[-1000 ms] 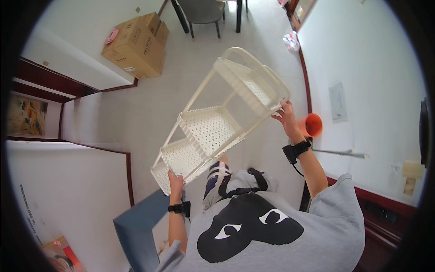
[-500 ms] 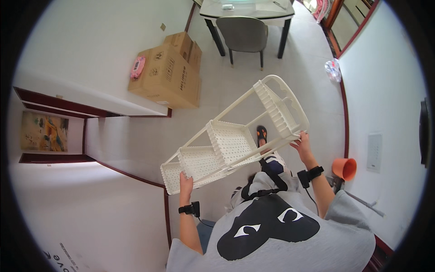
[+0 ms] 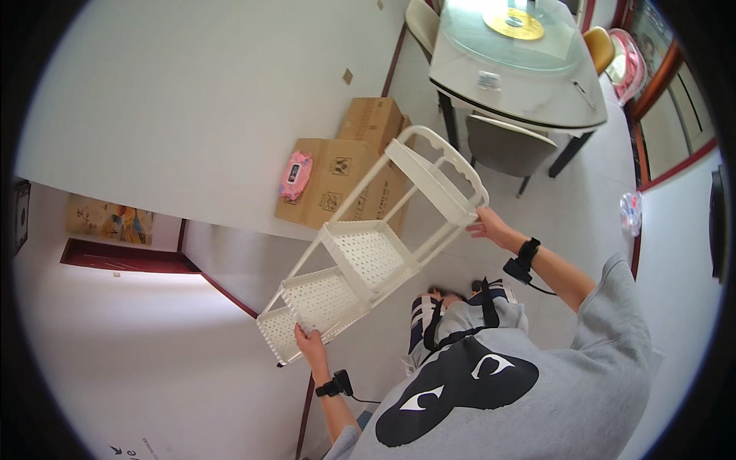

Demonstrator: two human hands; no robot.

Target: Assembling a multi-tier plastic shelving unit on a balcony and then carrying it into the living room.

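A cream plastic tiered storage rack (image 3: pixel 372 253) with perforated shelves hangs tilted in front of me, held off the floor by both hands. Its curved top handle points to the upper right and its lowest shelf to the lower left. My left hand (image 3: pixel 310 345) is closed on the edge of a lower shelf. Up near the handle end, my right hand (image 3: pixel 493 228) grips the rack's frame; its fingertips are partly hidden behind the plastic. The shelves carry nothing that I can see. Each wrist wears a black strap with a small box.
Brown cardboard boxes (image 3: pixel 345 172) stand against the left wall behind the rack, a pink wipes pack (image 3: pixel 295 175) on top. Ahead is a marble-look table (image 3: pixel 529 96) with a grey chair (image 3: pixel 510 146). A clear plastic bag (image 3: pixel 631 213) lies by the right wall.
My view has swung left, and more of the table shows. The rack has turned steeper, its handle end now in front of the boxes. Both hands keep their hold.
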